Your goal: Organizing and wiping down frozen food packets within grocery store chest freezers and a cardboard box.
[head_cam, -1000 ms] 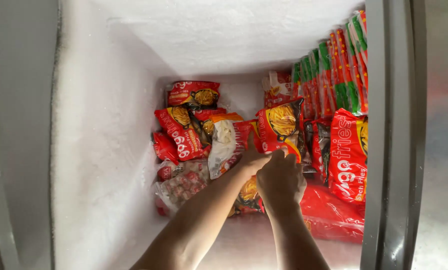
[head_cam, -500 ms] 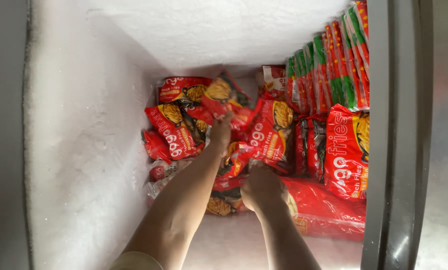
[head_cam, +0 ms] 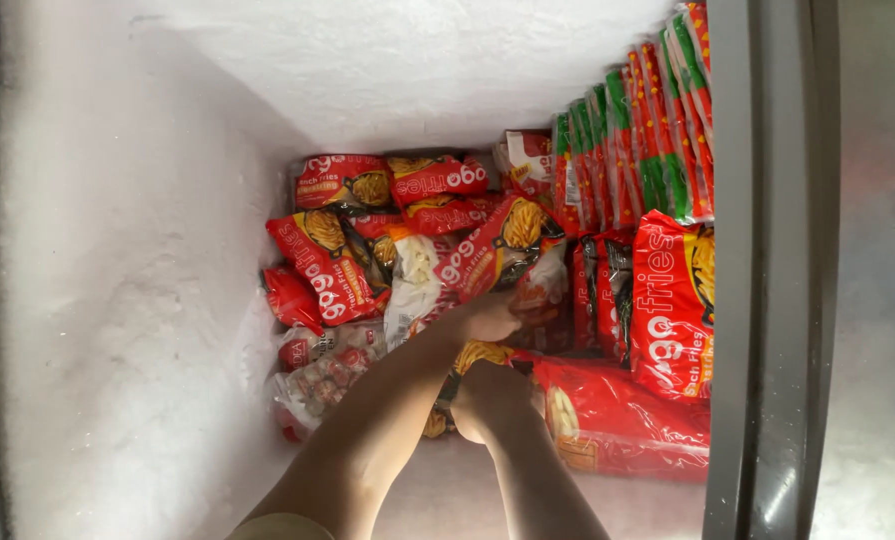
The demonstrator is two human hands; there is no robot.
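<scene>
You are looking at two hands and a freezer of counted bags.

You are seeing two hands, left (head_cam: 487, 318) and right (head_cam: 489, 398), roughly seven red fries bags (head_cam: 327, 262) at 12 o'clock, about eight upright red-green packets (head_cam: 657, 150) at 2 o'clock.

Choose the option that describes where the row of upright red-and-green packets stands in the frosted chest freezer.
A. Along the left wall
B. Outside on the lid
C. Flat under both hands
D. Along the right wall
D: the row of upright red-and-green packets lines the right wall of the frosted chest freezer.
</scene>
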